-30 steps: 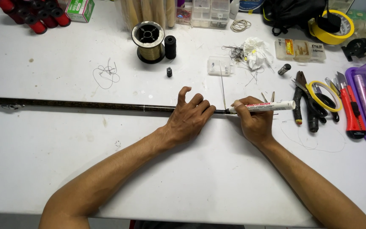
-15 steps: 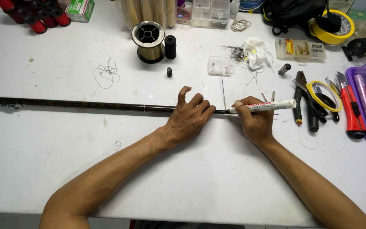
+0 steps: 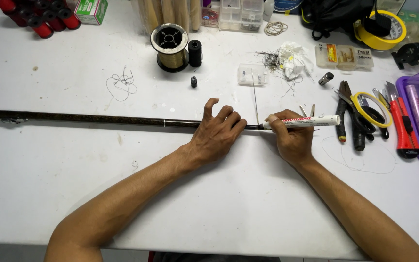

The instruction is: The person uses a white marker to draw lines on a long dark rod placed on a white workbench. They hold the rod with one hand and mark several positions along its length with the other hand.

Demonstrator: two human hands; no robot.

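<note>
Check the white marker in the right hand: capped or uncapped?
Uncapped: the white marker shows a bare dark tip touching the dark rod.

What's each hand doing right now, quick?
Left hand: open, fingers pressing down on the dark rod.
Right hand: closed on the white marker, tip at the rod.

Both my forearms rise from the bottom edge toward mid-frame. My left hand (image 3: 215,136) lies palm down at centre, fingers spread and slightly bent. Just right of it, my right hand (image 3: 292,138) is curled in a writing grip.
</note>
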